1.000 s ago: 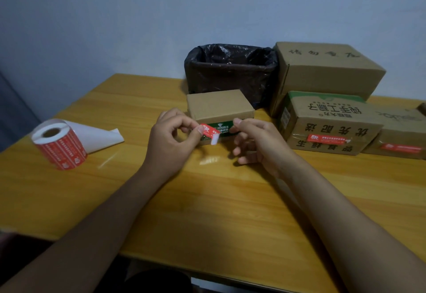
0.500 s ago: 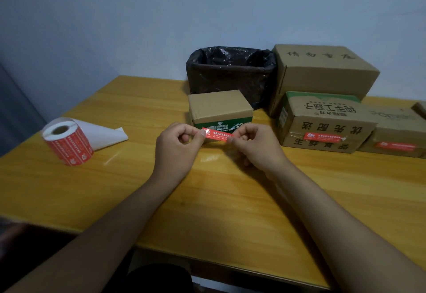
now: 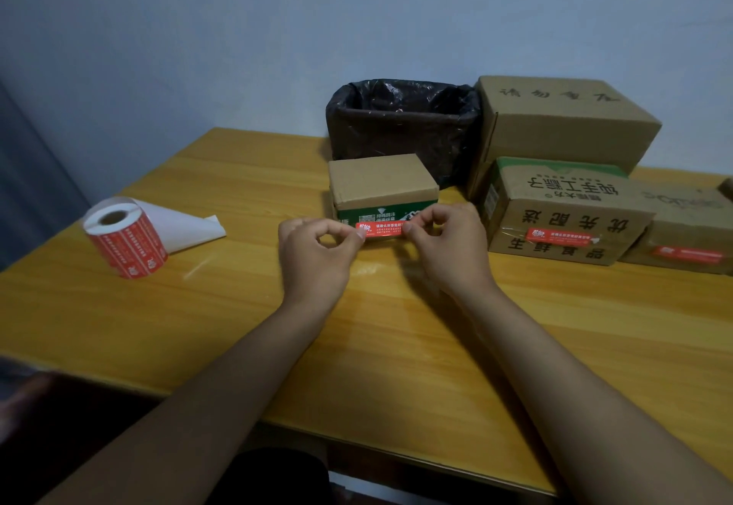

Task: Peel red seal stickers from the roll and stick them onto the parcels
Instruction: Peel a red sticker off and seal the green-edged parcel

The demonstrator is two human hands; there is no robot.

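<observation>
A red seal sticker [image 3: 381, 229] is stretched flat between my two hands, right in front of the near face of a small brown and green parcel [image 3: 380, 186]. My left hand [image 3: 317, 254] pinches the sticker's left end between thumb and forefinger. My right hand [image 3: 446, 244] pinches its right end the same way. Whether the sticker touches the parcel's face I cannot tell. The roll of red stickers [image 3: 123, 238] lies on the left of the wooden table [image 3: 277, 346], with a white tail of bare backing paper [image 3: 186, 226] trailing to its right.
A bin lined with a black bag [image 3: 400, 119] stands behind the small parcel. To the right are a large plain carton [image 3: 563, 119], a green-topped parcel [image 3: 563, 211] bearing a red sticker [image 3: 559, 236], and another stickered parcel [image 3: 686, 234] at the edge.
One second ago only my left hand held the sticker, with its end curled. My right hand has since taken the other end, and both hands now hold it straight against the small parcel's front.
</observation>
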